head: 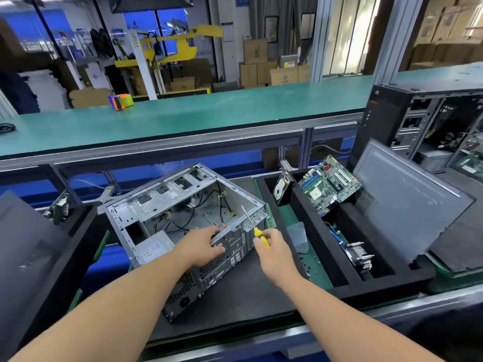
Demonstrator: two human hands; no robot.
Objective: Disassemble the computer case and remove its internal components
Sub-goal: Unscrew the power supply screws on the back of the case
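An open grey computer case (pixel 167 199) lies on its side on a black mat, with loose cables and a silver power supply (pixel 154 248) inside. My left hand (pixel 202 246) grips the case's rear panel edge, fingers curled over it. My right hand (pixel 271 248) holds a yellow-handled screwdriver (pixel 254 228), its shaft pointing up and left over the case's rear corner. A green motherboard (pixel 330 185), a hard drive (pixel 282 189) and a heatsink (pixel 359 256) sit in a black foam tray (pixel 386 279) to the right.
A grey side panel (pixel 407 199) leans against the tray's right side. A second black tower case (pixel 418 126) stands at the far right. A dark panel (pixel 26 244) lies at left. A clear plastic box (pixel 299 236) sits right of the case. A green conveyor (pixel 209 113) runs behind.
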